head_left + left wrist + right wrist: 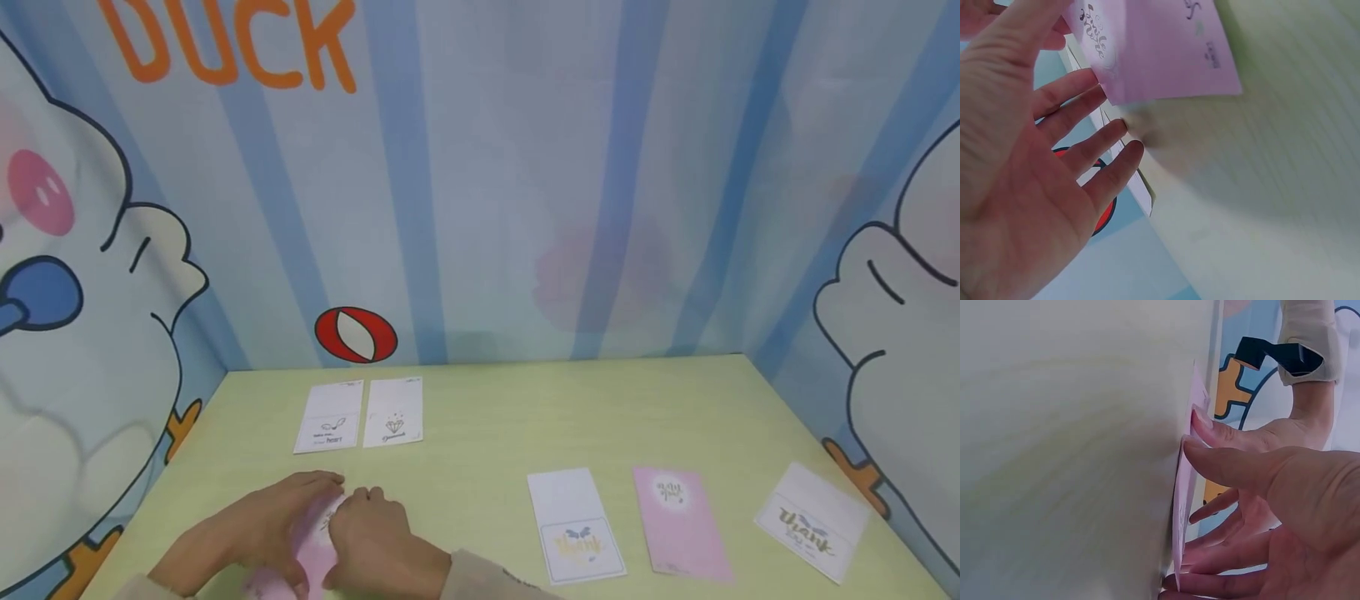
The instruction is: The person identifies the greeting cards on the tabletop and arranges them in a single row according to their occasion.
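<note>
Lying between both hands, pink card (318,546), left hand (258,521) open-fingered, right hand (375,537) pinching it

Printed in big orange capitals across the striped blue backdrop wall (480,167), cut off at the top edge: "DUCK".

Written in small dark script on the left white folded paper card (330,416) at the far side of the pale green surface (487,417), under a little line drawing: a word reading "heart", preceded by smaller words too faint to read.

Lettered in gold script on the white card with a framed panel (576,523): "Thank", lower line blurred. Same gold "Thank" on the tilted white card (813,521) at far right.

On the flat pink card (681,522) and the held pink card (1160,50): script present, unreadable.
</note>
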The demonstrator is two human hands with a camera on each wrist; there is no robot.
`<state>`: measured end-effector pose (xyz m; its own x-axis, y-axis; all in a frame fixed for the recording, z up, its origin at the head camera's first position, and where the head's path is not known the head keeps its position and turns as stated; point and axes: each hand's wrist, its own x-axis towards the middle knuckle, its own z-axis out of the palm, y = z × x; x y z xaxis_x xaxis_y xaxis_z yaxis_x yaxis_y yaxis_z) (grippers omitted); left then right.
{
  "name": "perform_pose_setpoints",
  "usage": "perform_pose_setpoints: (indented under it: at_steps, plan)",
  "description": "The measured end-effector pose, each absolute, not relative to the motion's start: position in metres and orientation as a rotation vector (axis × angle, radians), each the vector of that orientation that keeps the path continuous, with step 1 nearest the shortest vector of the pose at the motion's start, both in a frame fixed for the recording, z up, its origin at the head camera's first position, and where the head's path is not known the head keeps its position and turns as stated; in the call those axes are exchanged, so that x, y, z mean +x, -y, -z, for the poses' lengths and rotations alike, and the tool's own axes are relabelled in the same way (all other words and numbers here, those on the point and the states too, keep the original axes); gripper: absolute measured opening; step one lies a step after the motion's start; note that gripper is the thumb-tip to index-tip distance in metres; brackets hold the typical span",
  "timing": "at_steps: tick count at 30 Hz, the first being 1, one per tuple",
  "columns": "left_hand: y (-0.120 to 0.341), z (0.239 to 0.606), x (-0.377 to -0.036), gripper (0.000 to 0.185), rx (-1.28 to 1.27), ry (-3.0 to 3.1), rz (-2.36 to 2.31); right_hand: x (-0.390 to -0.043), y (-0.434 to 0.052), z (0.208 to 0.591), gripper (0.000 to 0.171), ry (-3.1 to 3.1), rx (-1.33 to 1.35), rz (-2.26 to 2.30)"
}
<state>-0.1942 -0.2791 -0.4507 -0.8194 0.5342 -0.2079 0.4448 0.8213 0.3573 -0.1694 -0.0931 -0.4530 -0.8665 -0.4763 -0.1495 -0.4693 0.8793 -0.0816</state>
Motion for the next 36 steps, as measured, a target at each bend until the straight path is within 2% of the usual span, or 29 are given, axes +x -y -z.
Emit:
perform_pose_setpoints:
  at_steps: [3, 7, 9, 13, 18, 24, 30, 36]
  plan:
    - [0.279, 0.452, -0.195, 0.117, 0.778, -2.713, -0.420, -0.172, 0.094, 0.453, 0.048, -2.898, -0.737, 0.053]
    - [0.279, 0.453, -0.195, 0.111, 0.788, -2.738, -0.429, -0.179, 0.093, 0.455, 0.073, -2.903, -0.728, 0.154]
    - [0.281, 0.454, -0.195, 0.114, 0.816, -2.774, -0.422, -0.184, 0.092, 0.457, 0.076, -2.874, -0.716, 0.297]
    - [0.286, 0.457, -0.194, 0.111, 0.862, -2.774, -0.510, -0.193, 0.087, 0.461, 0.050, -2.771, -0.687, 0.641]
    - [0.294, 0.463, -0.198, 0.081, 0.683, -2.626, -0.816, -0.197, 0.080, 0.464, 0.033, -2.698, -0.585, 0.865]
    - [0.300, 0.460, -0.198, 0.057, 0.488, -2.576, -1.006, -0.199, 0.066, 0.465, 0.030, -2.586, -0.562, 1.101]
    - [0.294, 0.456, -0.197, 0.056, 0.315, -2.562, -1.085, -0.204, 0.054, 0.459, 0.015, -2.406, -0.472, 1.309]
    - [0.283, 0.459, -0.197, 0.036, 0.232, -2.621, -1.154, -0.205, 0.047, 0.458, 0.013, -2.389, -0.397, 1.398]
